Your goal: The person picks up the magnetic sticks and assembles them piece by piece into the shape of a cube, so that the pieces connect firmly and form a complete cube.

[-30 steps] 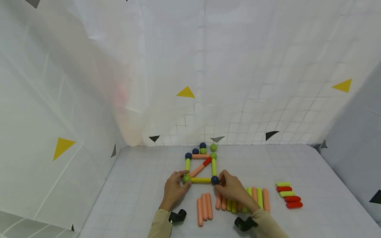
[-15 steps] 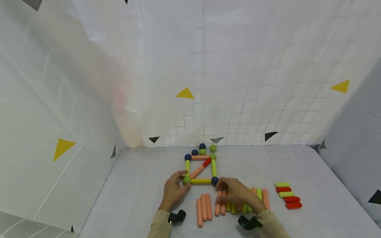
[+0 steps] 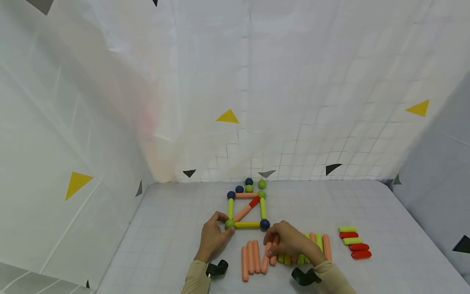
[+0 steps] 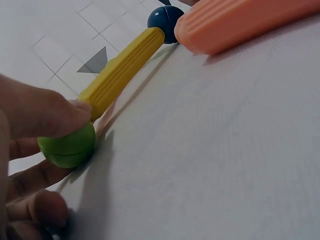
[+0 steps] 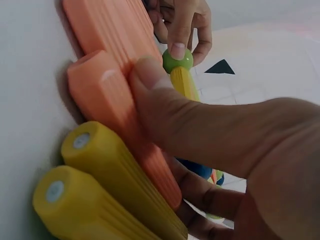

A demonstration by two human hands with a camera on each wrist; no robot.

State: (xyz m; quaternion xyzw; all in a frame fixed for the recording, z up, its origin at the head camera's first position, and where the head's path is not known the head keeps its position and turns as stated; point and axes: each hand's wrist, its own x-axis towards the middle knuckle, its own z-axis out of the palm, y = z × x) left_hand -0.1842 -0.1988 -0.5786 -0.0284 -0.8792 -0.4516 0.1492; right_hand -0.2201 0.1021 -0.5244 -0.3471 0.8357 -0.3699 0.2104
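A flat frame of magnetic rods and balls lies on the table, with a yellow rod (image 3: 247, 225) along its near side. My left hand (image 3: 213, 237) pinches the green ball (image 4: 70, 145) at the near left corner, thumb on top and fingers beneath. At the near right corner sits a dark blue ball (image 3: 264, 224), just beyond my right hand (image 3: 288, 241). That hand's thumb and fingers are around an orange rod (image 5: 102, 85) in the row of rods; its fingertips are partly hidden. A second orange rod (image 3: 266, 258) lies tilted close by.
Three orange rods (image 3: 251, 257) lie left of the right hand. Yellow rods (image 5: 95, 145) and lime rods (image 3: 319, 241) continue the row under the right wrist. Short red and lime pieces (image 3: 355, 241) lie further right. Loose balls (image 3: 249, 188) stand behind the frame.
My right hand has left the dark blue ball and come back to the orange rods. One of those has slid left and tilted. The left hand stays at the green ball.
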